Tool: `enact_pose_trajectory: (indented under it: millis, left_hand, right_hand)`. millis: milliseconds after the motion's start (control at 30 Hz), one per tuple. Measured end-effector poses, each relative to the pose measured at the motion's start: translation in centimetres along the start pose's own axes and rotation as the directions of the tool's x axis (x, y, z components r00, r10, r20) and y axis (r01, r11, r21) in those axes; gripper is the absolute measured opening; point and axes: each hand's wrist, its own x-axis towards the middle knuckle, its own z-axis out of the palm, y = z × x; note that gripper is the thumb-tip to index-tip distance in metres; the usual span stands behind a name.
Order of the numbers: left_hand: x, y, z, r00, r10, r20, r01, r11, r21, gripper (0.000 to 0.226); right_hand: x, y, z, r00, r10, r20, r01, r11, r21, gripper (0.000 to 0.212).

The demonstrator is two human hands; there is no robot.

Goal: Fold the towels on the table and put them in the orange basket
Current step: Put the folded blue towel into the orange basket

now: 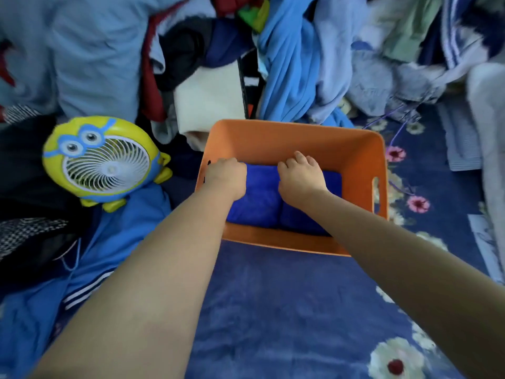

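The orange basket [300,140] sits in the middle of a dark blue flowered cloth. Folded blue towels [259,198] lie inside it on the bottom, two bundles side by side. My left hand [226,176] is inside the basket at its left wall, on the far left end of the towels, with its fingers curled down over the towel's far edge. My right hand [300,179] lies on the towels near the middle, fingers bent over the far edge. Both fingertips are hidden behind the towels.
A yellow and blue cartoon desk fan [103,162] stands left of the basket. A big heap of clothes [289,64] fills the back and both sides. A blue striped garment [82,269] lies at the near left. The flowered cloth [287,310] spreads in front.
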Motion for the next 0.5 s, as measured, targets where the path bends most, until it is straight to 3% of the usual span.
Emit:
enact_pose_trajectory:
  millis: [200,500]
  left_hand:
    - [-8.5,2.0,-6.3,0.986,-0.047,-0.16,0.046,0.999,-0.008,0.034]
    - [-25.1,8.1,-10.5,0.955,0.005,-0.297,0.004,1.0,0.03,0.034]
  right_hand:
    - [-8.3,1.5,-7.6,0.972,0.01,-0.237,-0.005,1.0,0.022,0.03]
    - [-25.8,3.7,-14.6,0.899,0.104,-0.425,-0.053,0.99,0.131,0.032]
